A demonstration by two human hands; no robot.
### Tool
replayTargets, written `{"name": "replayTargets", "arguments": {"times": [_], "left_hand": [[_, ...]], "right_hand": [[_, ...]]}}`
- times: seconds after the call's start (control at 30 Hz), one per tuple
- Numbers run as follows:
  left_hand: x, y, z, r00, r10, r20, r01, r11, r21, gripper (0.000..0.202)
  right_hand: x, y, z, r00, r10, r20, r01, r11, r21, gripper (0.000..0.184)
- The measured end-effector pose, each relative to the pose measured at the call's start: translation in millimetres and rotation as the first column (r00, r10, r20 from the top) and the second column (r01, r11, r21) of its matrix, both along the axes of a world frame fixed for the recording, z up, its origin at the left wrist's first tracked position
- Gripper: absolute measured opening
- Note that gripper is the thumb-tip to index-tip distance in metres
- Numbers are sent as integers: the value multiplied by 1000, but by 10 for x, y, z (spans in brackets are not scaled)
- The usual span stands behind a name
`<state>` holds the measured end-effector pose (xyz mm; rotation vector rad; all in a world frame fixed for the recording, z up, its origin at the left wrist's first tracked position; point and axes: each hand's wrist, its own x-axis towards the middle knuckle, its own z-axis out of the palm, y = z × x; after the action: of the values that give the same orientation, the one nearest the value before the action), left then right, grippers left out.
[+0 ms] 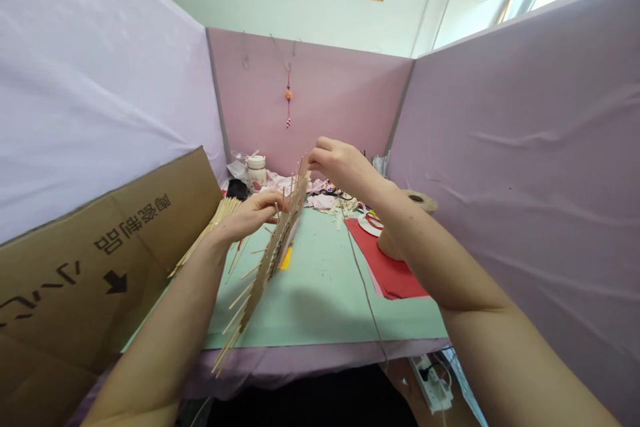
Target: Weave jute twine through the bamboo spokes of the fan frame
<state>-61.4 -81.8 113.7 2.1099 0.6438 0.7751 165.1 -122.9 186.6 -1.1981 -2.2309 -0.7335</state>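
A flat cardboard panel [273, 253] stands steeply tilted over the green tabletop, nearly edge-on to me. Thin wooden sticks [240, 297] poke out along its edges. My left hand [255, 213] is closed at its left side, fingertips among the sticks and partly hidden. At the far upper end, my right hand [335, 161] pinches the panel's edge or the stick tips there; which of these cannot be made out. A yellow tassel [286, 258] shows just behind the panel. Left of my left hand lies a bundle of loose sticks [207, 227].
A large cardboard sheet [150, 240] leans on the left. Red sheets [400, 280] lie at right beneath a twine spool [391, 245]. One twine strand [361, 273] crosses the table [320, 307]. A white jar [257, 172] and scraps [325, 202] are at the back.
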Motion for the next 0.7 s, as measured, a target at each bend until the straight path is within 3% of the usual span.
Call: {"name": "replayTargets", "arguments": {"times": [0.2, 0.33, 0.47, 0.57, 0.7], "left_hand": [[29, -17, -6, 1000, -28, -6, 28, 1000, 11, 21], [15, -21, -13, 1000, -21, -15, 21, 1000, -1, 18], [3, -12, -42, 1000, 1, 21, -1, 1000, -22, 17], [2, -1, -78, 999, 3, 39, -2, 999, -32, 19], [-1, 16, -122, 998, 20, 54, -18, 999, -43, 18]], "right_hand": [[-184, 69, 52, 996, -86, -5, 86, 995, 53, 16], [-198, 60, -23, 980, -157, -118, 165, 985, 57, 17], [-114, 52, -304, 923, -248, -296, 272, 961, 42, 20], [-36, 158, -620, 847, -327, -418, 325, 943, -78, 18], [-20, 406, -977, 788, -336, -515, 213, 935, -285, 18]]}}
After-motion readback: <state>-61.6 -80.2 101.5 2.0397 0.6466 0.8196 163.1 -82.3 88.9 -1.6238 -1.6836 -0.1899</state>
